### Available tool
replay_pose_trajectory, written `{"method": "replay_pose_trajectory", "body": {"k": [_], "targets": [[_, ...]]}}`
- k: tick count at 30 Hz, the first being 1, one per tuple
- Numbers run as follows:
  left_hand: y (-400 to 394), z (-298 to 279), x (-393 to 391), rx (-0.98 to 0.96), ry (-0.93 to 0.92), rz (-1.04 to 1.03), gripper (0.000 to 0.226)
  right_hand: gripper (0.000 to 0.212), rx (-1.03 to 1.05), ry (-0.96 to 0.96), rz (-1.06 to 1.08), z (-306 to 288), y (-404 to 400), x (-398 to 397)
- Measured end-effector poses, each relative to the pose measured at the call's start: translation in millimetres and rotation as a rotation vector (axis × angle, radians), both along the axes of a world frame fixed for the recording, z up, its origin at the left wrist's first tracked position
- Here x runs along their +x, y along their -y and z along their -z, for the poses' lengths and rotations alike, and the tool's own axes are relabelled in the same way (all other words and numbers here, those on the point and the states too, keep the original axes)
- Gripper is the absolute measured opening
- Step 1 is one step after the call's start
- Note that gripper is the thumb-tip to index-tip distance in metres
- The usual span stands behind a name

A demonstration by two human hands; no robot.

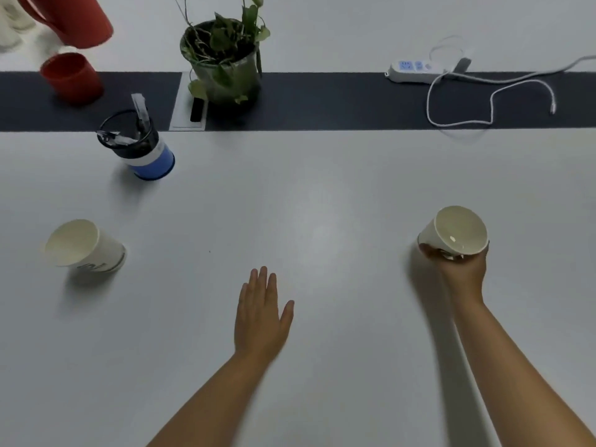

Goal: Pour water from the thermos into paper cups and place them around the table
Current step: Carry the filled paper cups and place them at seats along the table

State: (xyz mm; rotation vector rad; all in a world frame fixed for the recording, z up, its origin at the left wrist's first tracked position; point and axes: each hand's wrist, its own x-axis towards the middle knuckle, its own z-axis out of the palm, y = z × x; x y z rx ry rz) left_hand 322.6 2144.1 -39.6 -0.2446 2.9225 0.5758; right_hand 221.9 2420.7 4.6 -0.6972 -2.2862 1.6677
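The right hand (461, 269) grips a white paper cup (456, 232) from its near side, fingers (429, 251) curled round the wall; the cup's axis tilts, mouth toward the camera. It lies well right of the plant (222, 59). The left hand (261, 314) rests flat, fingers straight, on the surface (322, 195). A second cup (84, 246) stands well left of it.

grey table (322, 195) bearing left paper cup (84, 246), pen holder (142, 150).

White is seen on both paper cups (454, 232), the left cup (85, 246) grey-lettered. A red thermos (69, 17) and red lid (72, 77) are shown, with a dark stripe (322, 101) across the pale grey table (306, 204).
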Motion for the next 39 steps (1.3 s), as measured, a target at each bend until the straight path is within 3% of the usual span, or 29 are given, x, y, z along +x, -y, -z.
{"method": "replay_pose_trajectory", "body": {"k": [19, 24, 27, 32, 36, 39], "targets": [[-3.9, 2.6, -0.6, -0.037, -0.043, -0.014, 0.063, 0.075, 0.033, 0.068, 0.044, 30.4, -42.4, -12.7], [-2.1, 3.9, -0.1, 0.032, -0.108, 0.012, 0.059, 0.077, 0.047, 0.043, 0.02, 21.2, -32.7, 4.5], [0.0, -11.7, 5.7, 0.175, -0.185, 0.011, 0.046, 0.074, 0.063, 0.115, -0.018, 18.5, -21.9, 37.7], [1.3, -36.8, 61.4, 0.34, -0.331, -0.181, 0.032, 0.048, 0.134, 0.056, -0.321, 6.2, 21.3, 92.0], [-2.5, -61.0, 142.1, 0.532, -0.381, -0.434, 0.032, 0.064, 0.047, -0.078, -0.729, -19.5, 90.1, 127.0], [-0.4, -76.5, 216.4, 0.521, -0.511, -0.611, 0.034, 0.053, -0.007, -0.1, -1.053, -38.4, 144.2, 174.1]]}}
